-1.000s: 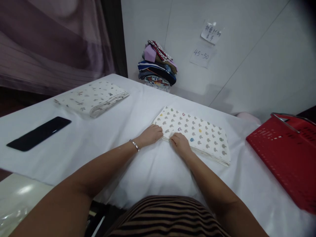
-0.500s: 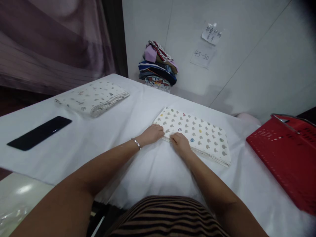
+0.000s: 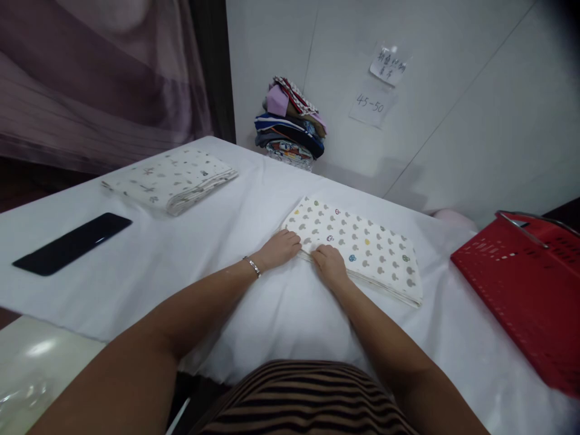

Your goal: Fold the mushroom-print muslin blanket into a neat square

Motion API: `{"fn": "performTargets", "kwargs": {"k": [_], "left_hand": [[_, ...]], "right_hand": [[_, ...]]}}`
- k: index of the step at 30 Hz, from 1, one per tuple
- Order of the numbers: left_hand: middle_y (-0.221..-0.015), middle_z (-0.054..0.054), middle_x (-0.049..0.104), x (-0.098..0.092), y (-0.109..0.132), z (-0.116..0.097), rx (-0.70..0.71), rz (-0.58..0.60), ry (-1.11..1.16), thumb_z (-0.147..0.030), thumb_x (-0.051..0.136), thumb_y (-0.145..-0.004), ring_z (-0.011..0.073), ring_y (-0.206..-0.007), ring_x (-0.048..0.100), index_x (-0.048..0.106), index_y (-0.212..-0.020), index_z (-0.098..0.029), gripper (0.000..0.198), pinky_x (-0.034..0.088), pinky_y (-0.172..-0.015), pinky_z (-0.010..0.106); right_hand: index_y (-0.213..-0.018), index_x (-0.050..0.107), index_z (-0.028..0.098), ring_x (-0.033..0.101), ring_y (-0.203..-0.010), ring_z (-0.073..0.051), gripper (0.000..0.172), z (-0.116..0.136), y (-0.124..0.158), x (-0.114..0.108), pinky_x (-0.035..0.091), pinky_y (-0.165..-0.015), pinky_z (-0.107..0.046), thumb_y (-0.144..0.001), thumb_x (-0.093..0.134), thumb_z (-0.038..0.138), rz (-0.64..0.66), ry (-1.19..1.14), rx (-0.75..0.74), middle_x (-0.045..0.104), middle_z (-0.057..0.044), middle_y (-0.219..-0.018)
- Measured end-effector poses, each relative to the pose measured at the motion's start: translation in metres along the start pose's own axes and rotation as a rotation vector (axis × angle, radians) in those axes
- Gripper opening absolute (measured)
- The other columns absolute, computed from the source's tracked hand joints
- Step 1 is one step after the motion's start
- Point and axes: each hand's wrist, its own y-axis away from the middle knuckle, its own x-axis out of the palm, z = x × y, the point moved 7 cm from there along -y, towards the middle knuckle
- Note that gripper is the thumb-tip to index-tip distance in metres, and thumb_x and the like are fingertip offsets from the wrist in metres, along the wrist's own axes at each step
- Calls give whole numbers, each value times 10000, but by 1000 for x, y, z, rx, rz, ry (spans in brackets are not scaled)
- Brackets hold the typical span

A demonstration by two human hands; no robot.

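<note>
A folded white cloth (image 3: 362, 241) printed with small grey mushrooms, plus a few coloured ones, lies flat on the white-covered table in front of me. My left hand (image 3: 280, 248) is at its near left corner, with bent fingers closed on the edge. Just to the right, my right hand (image 3: 330, 264) pinches the near edge, its thumb side turned toward the left hand. The layers of the fold show along the near side, right of that hand. What lies beneath my fingertips is hidden.
A second folded patterned cloth (image 3: 172, 178) lies at the table's far left, with a black phone-like slab (image 3: 75, 243) nearer to me. A red basket (image 3: 525, 296) stands on the right. Behind the table, a stack of folded fabrics (image 3: 290, 124) rises by the wall.
Both hands keep almost the same place at the cloth's near edge. My right fingers have shifted very slightly; the cloth lies as before.
</note>
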Motion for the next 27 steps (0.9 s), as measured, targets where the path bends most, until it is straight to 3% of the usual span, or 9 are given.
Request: {"fn": "performTargets", "kwargs": {"k": [16,27], "left_hand": [[-796,38,593,-3,3,5,-38,72,174,-203,475,-925,164,-772,497,616,-750,-168,227,336,-693,313],[-789,48,590,3,-1,4,10,68,40,-162,492,-909,177,-776,496,599,-749,-155,193,319,-684,323]], "right_hand": [[-935,692,181,478,-821,-188,252,0,-3,-1,314,-708,-297,-952,445,230,73,-24,8,622,-67,-896],[-896,678,183,493,-825,-177,222,-1,-4,-3,343,-741,-287,-938,472,254,74,-76,38,604,-60,-880]]}}
